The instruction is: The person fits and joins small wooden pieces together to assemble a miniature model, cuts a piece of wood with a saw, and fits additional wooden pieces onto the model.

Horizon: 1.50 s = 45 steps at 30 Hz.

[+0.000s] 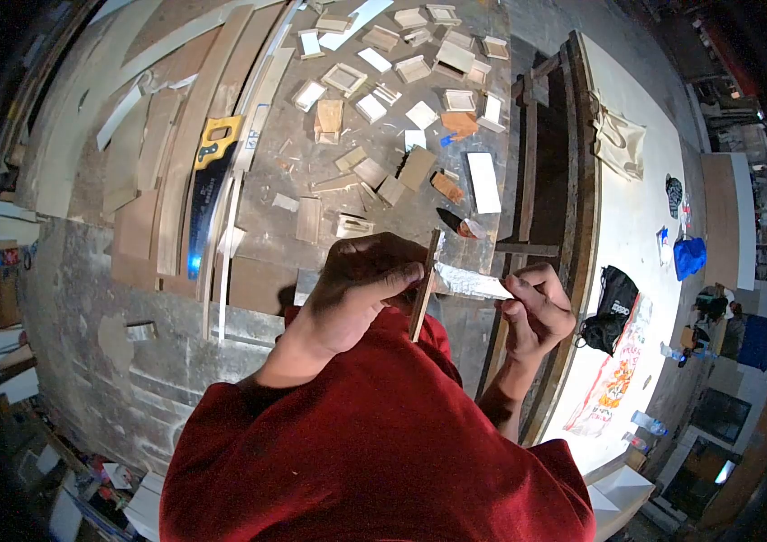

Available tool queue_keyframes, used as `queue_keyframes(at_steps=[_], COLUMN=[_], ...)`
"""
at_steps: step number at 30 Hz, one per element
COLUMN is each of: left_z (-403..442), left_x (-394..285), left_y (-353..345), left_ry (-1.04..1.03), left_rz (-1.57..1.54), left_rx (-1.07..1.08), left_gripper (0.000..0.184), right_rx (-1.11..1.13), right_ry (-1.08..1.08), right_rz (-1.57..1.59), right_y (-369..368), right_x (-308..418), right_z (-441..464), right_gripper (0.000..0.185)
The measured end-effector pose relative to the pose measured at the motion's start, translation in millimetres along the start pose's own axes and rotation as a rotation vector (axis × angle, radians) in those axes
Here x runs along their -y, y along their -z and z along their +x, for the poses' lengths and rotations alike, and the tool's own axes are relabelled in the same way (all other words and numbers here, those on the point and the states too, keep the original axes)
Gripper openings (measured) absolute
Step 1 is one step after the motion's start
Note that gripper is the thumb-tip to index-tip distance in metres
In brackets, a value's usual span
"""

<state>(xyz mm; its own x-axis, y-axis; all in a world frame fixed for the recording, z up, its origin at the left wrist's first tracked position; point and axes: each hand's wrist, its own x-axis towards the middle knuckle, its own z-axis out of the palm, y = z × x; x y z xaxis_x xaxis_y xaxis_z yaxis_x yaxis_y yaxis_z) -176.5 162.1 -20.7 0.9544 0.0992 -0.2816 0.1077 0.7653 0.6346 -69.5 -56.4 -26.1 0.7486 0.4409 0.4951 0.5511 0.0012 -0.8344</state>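
Between the thumb and fingers of my left hand [347, 294] is a thin, narrow wooden piece [423, 303], held on edge in front of my chest. My right hand [539, 314] pinches the tapered right end of a crinkled whitish strip [469, 282]. The strip's other end meets the wooden piece near my left thumb; whether it is stuck on or only touching, I cannot tell. Just beyond my hands, a dark pointed object [449, 219] lies beside a small pale and orange item [471, 229] on the work surface.
Many small wooden boxes and offcuts, such as an open box [344, 79], lie scattered ahead. A yellow-handled handsaw [206, 194] rests on long boards at left. At right, a pale tabletop [622, 239] carries a cloth bag [618, 144], black pouch [613, 303] and blue item [690, 258].
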Motion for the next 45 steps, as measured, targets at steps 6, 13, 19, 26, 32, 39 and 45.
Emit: queue_keyframes(at_steps=[6, 13, 19, 26, 32, 39, 45], left_z=[-0.2, 1.5, 1.0, 0.6, -2.1, -5.5, -10.1], left_x=[1.4, 1.5, -1.5, 1.8, 0.3, 0.1, -0.4], left_y=[-1.4, -0.5, -3.2, 0.0, -0.1, 2.6, 3.2], left_ry=[0.002, -0.012, 0.0, -0.071, -0.074, -0.04, -0.046], left_rz=[-0.006, -0.003, -0.01, -0.002, 0.03, 0.1, 0.178], left_rx=[0.018, 0.016, 0.017, 0.069, 0.056, 0.031, 0.061], left_gripper=[0.016, 0.017, 0.018, 0.013, 0.013, 0.014, 0.013], right_rx=[-0.036, -0.01, -0.096, -0.06, -0.052, -0.13, -0.038], right_ry=[-0.022, 0.027, 0.042, 0.04, 0.001, -0.128, -0.107], right_rz=[0.026, 0.025, 0.026, 0.024, -0.012, 0.137, 0.098], right_y=[0.4, 3.9, 2.2, -3.7, -1.0, 3.0, 4.1], right_x=[-1.2, -2.8, -7.4, -9.4, -6.1, -10.2, -12.5], right_z=[2.0, 1.2, 0.2, 2.7, 9.9, 4.8, 7.9], right_gripper=[0.026, 0.028, 0.028, 0.026, 0.029, 0.041, 0.038])
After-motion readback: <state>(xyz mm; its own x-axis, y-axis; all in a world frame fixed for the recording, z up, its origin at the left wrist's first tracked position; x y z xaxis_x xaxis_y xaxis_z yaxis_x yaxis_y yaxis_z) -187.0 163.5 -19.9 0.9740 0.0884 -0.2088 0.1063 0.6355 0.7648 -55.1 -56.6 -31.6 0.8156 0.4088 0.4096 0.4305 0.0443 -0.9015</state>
